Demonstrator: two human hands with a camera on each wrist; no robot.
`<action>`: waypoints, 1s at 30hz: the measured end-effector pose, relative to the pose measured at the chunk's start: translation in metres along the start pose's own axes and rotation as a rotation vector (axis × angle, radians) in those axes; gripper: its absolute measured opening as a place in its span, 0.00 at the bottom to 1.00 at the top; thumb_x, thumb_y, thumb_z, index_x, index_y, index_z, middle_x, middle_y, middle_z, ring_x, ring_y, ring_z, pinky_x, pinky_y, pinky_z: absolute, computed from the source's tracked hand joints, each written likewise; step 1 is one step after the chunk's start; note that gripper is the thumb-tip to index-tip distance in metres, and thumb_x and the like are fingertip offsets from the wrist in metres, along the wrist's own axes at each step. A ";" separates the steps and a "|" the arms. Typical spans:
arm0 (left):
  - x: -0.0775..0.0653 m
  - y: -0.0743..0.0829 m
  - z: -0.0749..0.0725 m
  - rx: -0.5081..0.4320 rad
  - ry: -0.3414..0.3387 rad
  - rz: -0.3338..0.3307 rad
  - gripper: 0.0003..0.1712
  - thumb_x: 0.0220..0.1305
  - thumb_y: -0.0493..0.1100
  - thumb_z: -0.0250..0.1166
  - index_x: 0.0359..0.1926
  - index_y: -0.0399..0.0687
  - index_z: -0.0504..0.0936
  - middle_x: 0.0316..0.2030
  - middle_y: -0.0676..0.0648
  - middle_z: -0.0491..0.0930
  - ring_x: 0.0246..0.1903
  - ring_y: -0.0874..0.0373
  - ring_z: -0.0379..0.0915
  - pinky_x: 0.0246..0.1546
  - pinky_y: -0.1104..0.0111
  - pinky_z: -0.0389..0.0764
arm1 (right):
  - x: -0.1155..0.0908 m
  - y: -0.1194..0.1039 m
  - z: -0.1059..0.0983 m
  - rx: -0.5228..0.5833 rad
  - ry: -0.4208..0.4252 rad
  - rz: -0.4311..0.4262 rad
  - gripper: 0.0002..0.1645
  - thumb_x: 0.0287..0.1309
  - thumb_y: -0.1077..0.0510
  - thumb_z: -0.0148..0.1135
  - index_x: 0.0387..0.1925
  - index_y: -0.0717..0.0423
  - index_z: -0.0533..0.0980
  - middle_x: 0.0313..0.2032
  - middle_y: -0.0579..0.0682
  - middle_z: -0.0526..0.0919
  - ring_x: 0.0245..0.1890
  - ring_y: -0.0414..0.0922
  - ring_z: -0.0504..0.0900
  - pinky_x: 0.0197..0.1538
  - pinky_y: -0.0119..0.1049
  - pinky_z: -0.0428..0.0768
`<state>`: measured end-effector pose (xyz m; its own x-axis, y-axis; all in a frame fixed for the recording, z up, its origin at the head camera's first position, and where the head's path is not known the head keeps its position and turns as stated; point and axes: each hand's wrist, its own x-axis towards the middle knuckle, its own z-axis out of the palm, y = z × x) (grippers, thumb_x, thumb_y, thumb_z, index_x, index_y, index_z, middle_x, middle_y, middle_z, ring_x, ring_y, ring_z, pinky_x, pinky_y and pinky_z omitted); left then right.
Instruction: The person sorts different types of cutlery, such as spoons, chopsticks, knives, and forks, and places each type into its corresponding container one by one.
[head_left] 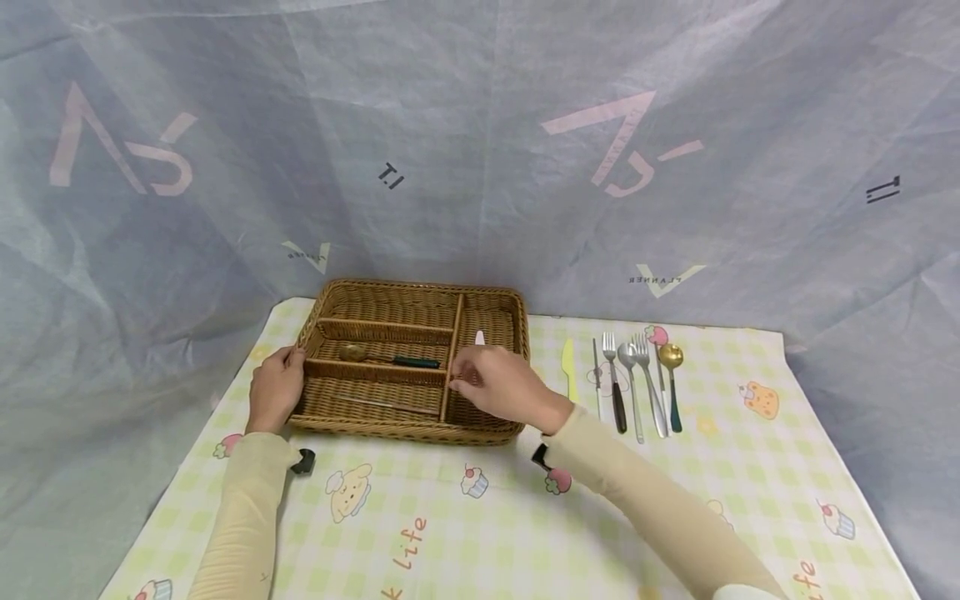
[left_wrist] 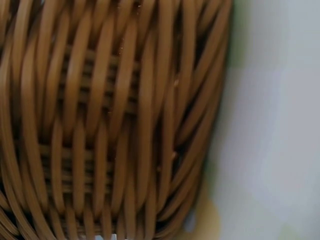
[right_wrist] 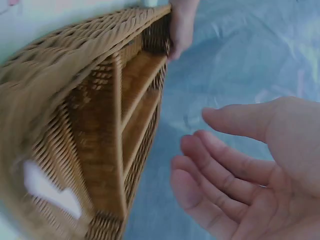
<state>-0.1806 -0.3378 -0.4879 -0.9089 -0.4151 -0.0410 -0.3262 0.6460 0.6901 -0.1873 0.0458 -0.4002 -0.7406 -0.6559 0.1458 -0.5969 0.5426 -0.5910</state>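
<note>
A brown wicker basket [head_left: 408, 432] with wooden dividers stands on the table. My left hand [head_left: 276, 385] grips its left rim, fingertips over the edge; the left wrist view shows only the woven wall [left_wrist: 100, 110]. Above the right compartment hovers my right hand [head_left: 501, 385], its fingers loosely bent with nothing between them in the right wrist view. A white knife [head_left: 480, 337] lies in that compartment, partly covered by the hand in the head view. The middle left compartment contains a gold spoon [head_left: 352, 353] with a dark green handle, and a thin stick [head_left: 386, 404] lies in the front one.
Right of the basket lie a yellow knife [head_left: 568, 367], a dark-handled fork [head_left: 613, 379], a silver spoon [head_left: 630, 367], another fork [head_left: 647, 371], thin sticks and a green-handled gold spoon [head_left: 672, 358]. A grey-blue cloth [head_left: 480, 167] hangs behind the checked tablecloth [head_left: 495, 533].
</note>
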 end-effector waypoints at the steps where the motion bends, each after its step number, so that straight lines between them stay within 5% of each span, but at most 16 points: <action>1: 0.000 0.000 0.000 0.001 -0.002 0.001 0.37 0.87 0.59 0.39 0.79 0.39 0.70 0.65 0.30 0.79 0.56 0.29 0.78 0.58 0.37 0.73 | -0.007 0.004 -0.003 0.013 0.031 0.009 0.06 0.72 0.59 0.70 0.46 0.58 0.85 0.33 0.45 0.87 0.22 0.34 0.76 0.27 0.31 0.75; 10: 0.001 0.001 -0.002 0.009 0.007 -0.017 0.37 0.87 0.59 0.39 0.78 0.39 0.71 0.64 0.30 0.79 0.58 0.30 0.76 0.59 0.37 0.72 | -0.066 0.048 -0.019 0.019 0.196 0.132 0.03 0.69 0.59 0.73 0.38 0.53 0.84 0.28 0.39 0.82 0.27 0.36 0.77 0.30 0.34 0.76; 17: 0.001 0.000 0.000 0.015 0.005 0.004 0.37 0.87 0.59 0.39 0.79 0.39 0.70 0.43 0.32 0.80 0.30 0.40 0.70 0.45 0.47 0.71 | -0.104 0.080 -0.024 -0.017 0.270 0.233 0.05 0.67 0.61 0.74 0.34 0.54 0.84 0.26 0.41 0.81 0.25 0.39 0.77 0.30 0.33 0.74; 22: 0.001 -0.001 0.000 0.020 0.013 0.016 0.35 0.87 0.59 0.39 0.73 0.38 0.75 0.31 0.38 0.74 0.28 0.44 0.68 0.42 0.49 0.69 | -0.128 0.097 -0.023 -0.019 0.262 0.316 0.04 0.67 0.62 0.74 0.35 0.56 0.84 0.26 0.43 0.82 0.25 0.38 0.77 0.30 0.33 0.74; 30: 0.001 -0.003 0.001 0.016 0.009 0.015 0.36 0.87 0.59 0.39 0.73 0.38 0.75 0.44 0.33 0.79 0.36 0.40 0.72 0.44 0.47 0.71 | -0.160 0.117 -0.023 -0.022 0.266 0.406 0.04 0.69 0.63 0.72 0.36 0.57 0.84 0.24 0.43 0.80 0.22 0.37 0.73 0.28 0.32 0.70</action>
<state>-0.1803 -0.3393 -0.4901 -0.9114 -0.4109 -0.0243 -0.3168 0.6625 0.6787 -0.1458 0.2256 -0.4742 -0.9665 -0.2334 0.1066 -0.2477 0.7398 -0.6256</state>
